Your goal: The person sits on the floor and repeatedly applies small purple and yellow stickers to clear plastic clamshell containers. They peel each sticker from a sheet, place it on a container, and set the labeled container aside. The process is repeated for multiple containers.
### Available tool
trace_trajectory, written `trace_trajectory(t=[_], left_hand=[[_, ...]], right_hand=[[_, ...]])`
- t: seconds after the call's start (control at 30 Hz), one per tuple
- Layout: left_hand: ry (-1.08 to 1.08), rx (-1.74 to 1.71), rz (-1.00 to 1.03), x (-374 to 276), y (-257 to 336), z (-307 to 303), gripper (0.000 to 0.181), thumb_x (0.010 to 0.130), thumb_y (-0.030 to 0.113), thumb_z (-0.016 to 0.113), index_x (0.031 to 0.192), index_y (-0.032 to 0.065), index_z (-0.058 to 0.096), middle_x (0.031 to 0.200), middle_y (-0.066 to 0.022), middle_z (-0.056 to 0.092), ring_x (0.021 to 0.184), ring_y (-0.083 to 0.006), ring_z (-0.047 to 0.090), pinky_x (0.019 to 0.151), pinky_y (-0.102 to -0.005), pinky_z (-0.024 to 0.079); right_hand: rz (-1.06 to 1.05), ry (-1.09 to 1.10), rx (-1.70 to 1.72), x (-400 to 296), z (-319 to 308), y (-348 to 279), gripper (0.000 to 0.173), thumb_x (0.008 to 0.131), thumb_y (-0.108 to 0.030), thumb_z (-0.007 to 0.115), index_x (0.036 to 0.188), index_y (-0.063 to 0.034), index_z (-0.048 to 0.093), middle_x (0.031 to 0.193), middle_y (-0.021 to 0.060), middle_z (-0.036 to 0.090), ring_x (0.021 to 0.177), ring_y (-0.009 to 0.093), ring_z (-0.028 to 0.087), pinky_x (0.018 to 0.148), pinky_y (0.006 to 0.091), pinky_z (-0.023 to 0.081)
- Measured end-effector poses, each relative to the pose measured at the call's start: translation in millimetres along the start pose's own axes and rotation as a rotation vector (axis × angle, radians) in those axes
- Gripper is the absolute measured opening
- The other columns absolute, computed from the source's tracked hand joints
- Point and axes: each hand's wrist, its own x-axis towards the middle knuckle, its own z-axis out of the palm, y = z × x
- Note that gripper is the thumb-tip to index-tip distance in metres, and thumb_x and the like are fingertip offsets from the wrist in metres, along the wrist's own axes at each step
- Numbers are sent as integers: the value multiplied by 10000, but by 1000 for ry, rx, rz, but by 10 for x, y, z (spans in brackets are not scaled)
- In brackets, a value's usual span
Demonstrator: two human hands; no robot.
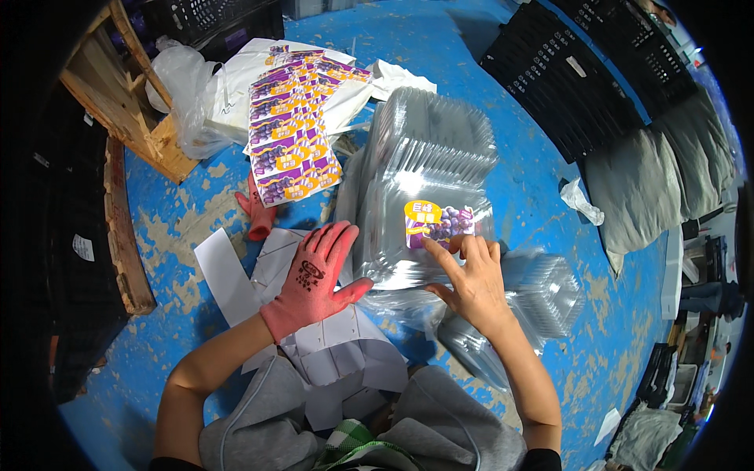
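Observation:
In a pink work glove, my left hand (315, 279) rests by the left side of the stacked clear plastic boxes (386, 235), fingers spread and holding nothing. My bare right hand (474, 277) is over the front of the stack, its index fingertip on the lower edge of a purple-and-yellow grape sticker (450, 221). That sticker lies on the top box's lid. Beyond my left hand are strips of matching stickers (283, 141). White backing sheets (330, 347), seemingly peeled of stickers, lie between my knees and under my left hand.
A second pink glove (259, 215) lies on the blue floor. More nested clear containers (542, 294) sit at the right. A wooden crate (112, 94) and a plastic bag (188, 82) are at the left back. Black crates (565, 76) and grey sacks (630, 182) stand at the right.

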Motion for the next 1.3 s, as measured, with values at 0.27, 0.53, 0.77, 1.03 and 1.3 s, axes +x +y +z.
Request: trace_trajectory(t=[0.27, 0.53, 0.77, 1.03, 1.3], left_hand=[[32, -30, 21, -52, 16, 14, 728, 742, 276, 721, 1302, -40, 378, 1298, -211, 414, 1207, -363, 398, 1030, -447, 292], [139, 75, 186, 25, 145, 13, 669, 736, 277, 693, 1287, 8, 426, 1322, -200, 393, 1244, -360, 359, 1048, -488, 262], [-77, 307, 387, 460, 219, 236, 471, 870, 367, 487, 1275, 128, 468, 1333, -114, 421, 1256, -323, 349, 1086, -499, 212], [-54, 207, 391, 453, 190, 299, 486, 798, 304, 582, 1239, 113, 510, 1304, -115, 448, 1266, -329, 346, 1086, -504, 220], [-50, 95, 401, 419, 130, 159, 496, 756, 257, 625, 1203, 64, 530, 1303, -147, 453, 1245, -345, 373, 1074, -495, 232]], right_hand=[[-2, 75, -6, -10, -13, 11, 741, 566, -165, 805, 1251, -176, 521, 948, 62, 470, 884, 215, 471, 764, 367, 336], [-104, 441, -85, 213, -131, 68, 605, 601, 0, 588, 1196, -107, 551, 1209, 153, 496, 1090, 318, 483, 886, 447, 374], [-16, 456, -177, 733, -289, 504, 292, 615, 81, 544, 863, -73, 559, 650, 70, 550, 571, 237, 573, 460, 352, 437], [77, 737, -242, 644, -449, 714, 306, 679, 120, 514, 896, -70, 617, 751, 109, 634, 648, 244, 640, 533, 338, 497], [323, 649, -692, -909, -1318, 779, 247, 861, 30, 497, 1043, -47, 646, 970, 148, 665, 836, 266, 660, 645, 346, 525]])
